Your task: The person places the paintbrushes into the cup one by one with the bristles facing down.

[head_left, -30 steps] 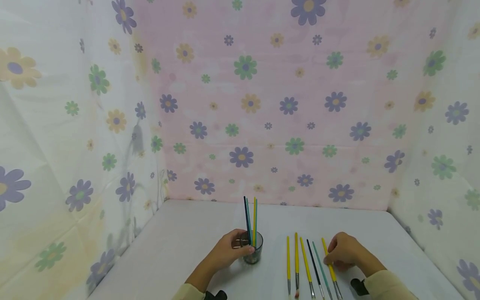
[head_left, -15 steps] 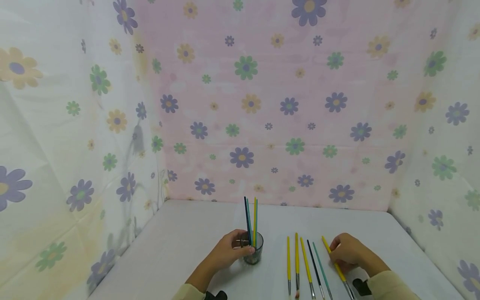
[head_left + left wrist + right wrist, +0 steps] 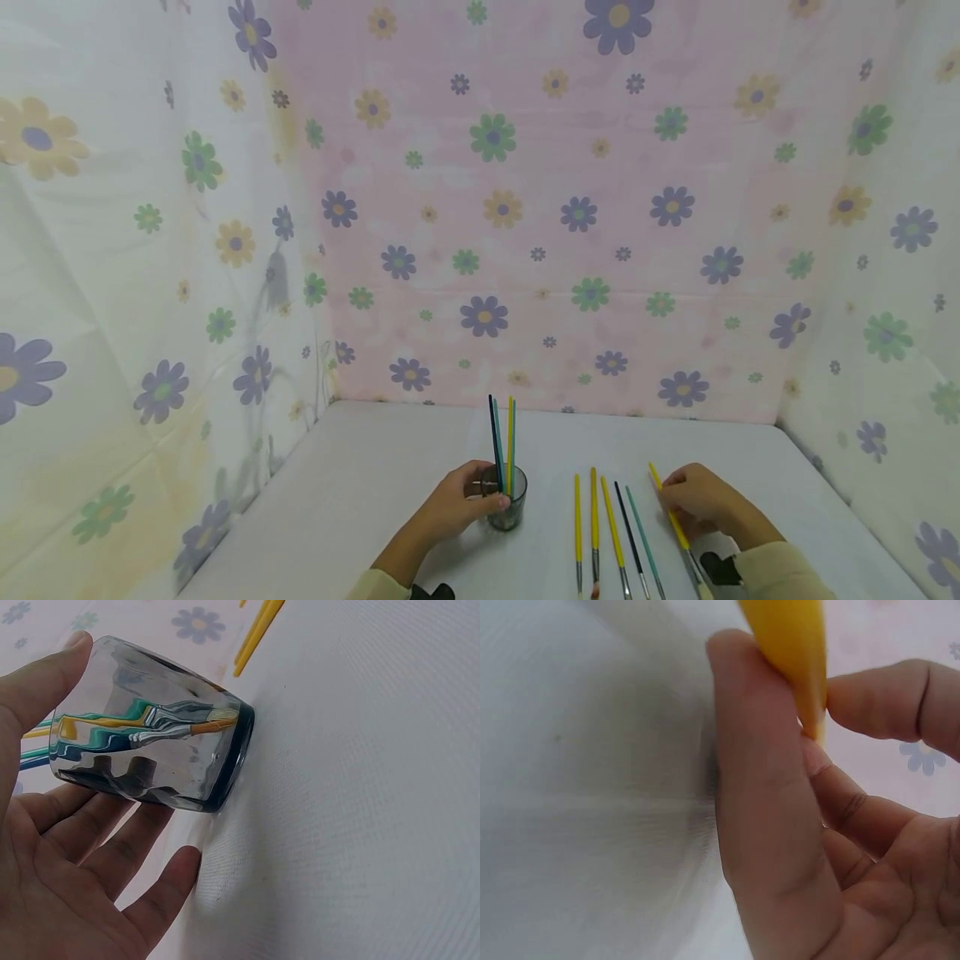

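Observation:
In the head view my left hand [image 3: 453, 504] holds a clear, grey-tinted glass [image 3: 516, 512] upright on the table. Several thin paintbrushes [image 3: 512, 442] stand in it, handles up; their bristles [image 3: 217, 724] show near its base in the left wrist view. My right hand [image 3: 708, 504] pinches a yellow paintbrush [image 3: 681, 532] by its handle, bristles toward me. In the right wrist view, finger and thumb meet on the yellow handle [image 3: 799, 645]. Whether its bristle end is off the table I cannot tell.
Between the hands lies a row of paintbrushes: yellow ones [image 3: 595, 508], a black one [image 3: 631, 525] and a teal one [image 3: 644, 527]. White cloth covers the table [image 3: 390, 442]. Flowered cloth walls [image 3: 540, 167] enclose the back and both sides.
The right hand has drawn the rightmost yellow paintbrush away from the row, to the right, and it now pinches the handle. The left hand and the glass have stayed put.

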Demonstrator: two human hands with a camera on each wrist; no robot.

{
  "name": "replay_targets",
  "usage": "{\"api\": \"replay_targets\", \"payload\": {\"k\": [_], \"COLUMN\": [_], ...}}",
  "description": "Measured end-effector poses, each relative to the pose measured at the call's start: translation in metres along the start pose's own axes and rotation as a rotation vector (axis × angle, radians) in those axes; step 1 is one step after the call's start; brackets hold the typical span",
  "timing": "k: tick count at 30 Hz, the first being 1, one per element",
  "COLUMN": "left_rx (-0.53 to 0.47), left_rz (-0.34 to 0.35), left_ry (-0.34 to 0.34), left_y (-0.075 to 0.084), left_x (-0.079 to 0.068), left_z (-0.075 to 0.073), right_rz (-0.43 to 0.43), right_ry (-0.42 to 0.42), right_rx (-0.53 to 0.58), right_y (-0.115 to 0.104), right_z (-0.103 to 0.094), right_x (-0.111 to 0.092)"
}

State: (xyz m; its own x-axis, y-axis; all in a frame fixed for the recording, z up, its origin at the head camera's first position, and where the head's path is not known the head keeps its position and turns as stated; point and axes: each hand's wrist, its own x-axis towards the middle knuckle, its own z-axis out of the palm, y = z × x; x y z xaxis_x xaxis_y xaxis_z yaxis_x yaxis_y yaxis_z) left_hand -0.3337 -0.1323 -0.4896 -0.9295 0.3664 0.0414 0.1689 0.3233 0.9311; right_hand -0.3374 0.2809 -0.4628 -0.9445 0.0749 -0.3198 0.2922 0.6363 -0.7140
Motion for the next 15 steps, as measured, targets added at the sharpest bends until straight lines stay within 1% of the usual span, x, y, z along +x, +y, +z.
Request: {"api": "replay_targets", "payload": {"k": [5, 10, 13, 15], "left_rx": [0.002, -0.001, -0.001, -0.002], "left_rz": [0.016, 0.017, 0.015, 0.011], "left_ry": [-0.001, -0.003, -0.005, -0.005], "left_y": [-0.002, -0.004, -0.005, -0.005], "left_x": [0.001, 0.002, 0.003, 0.003], "left_z": [0.0, 0.0, 0.0, 0.0], "right_rz": [-0.027, -0.04, -0.068, -0.102], "right_ry": [0.019, 0.035, 0.036, 0.035], "right_rx": [0.058, 0.14, 0.193, 0.233], "right_y": [-0.001, -0.007, -0.013, -0.016], "right_z": [-0.002, -0.004, -0.006, -0.009], "right_x": [0.003, 0.002, 0.001, -0.001]}}
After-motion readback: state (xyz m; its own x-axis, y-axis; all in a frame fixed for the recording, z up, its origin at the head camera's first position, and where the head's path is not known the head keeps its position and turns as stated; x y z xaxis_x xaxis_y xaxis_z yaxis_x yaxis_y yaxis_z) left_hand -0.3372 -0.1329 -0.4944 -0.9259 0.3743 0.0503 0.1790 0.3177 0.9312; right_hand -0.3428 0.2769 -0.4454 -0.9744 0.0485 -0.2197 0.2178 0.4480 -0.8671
